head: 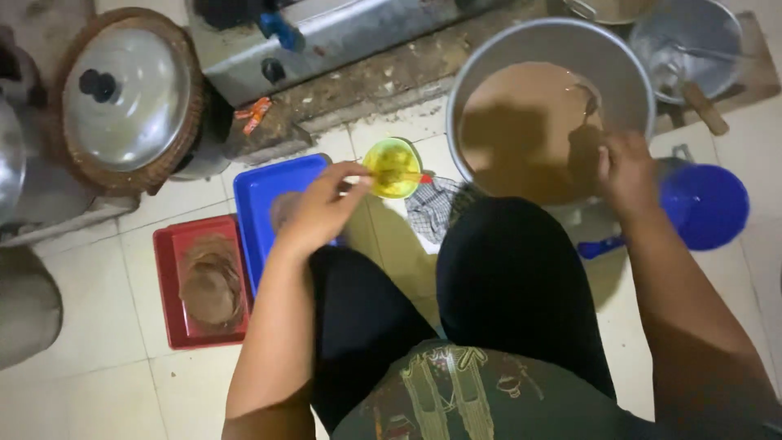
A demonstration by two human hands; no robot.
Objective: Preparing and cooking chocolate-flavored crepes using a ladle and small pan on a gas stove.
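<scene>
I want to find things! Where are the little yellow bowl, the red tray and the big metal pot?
Small yellow plastic bowl (393, 167), head view, inner wall.
Red rectangular tray (167, 287), head view, left rim.
Large round metal pot (627, 69), head view, inner wall.

Colours around a big pot of brown batter

The large round metal pot (489, 61) is silver-grey, its liquid tan-brown. Near it sit a small yellow-green plastic bowl (392, 167), a checked grey-and-white cloth (432, 208) and, right, a deep blue plastic scoop (705, 208). Left lie a blue rectangular tray (265, 191) and a red rectangular tray (167, 281) of brown discs (212, 281). The trousers (505, 277) are black.
</scene>
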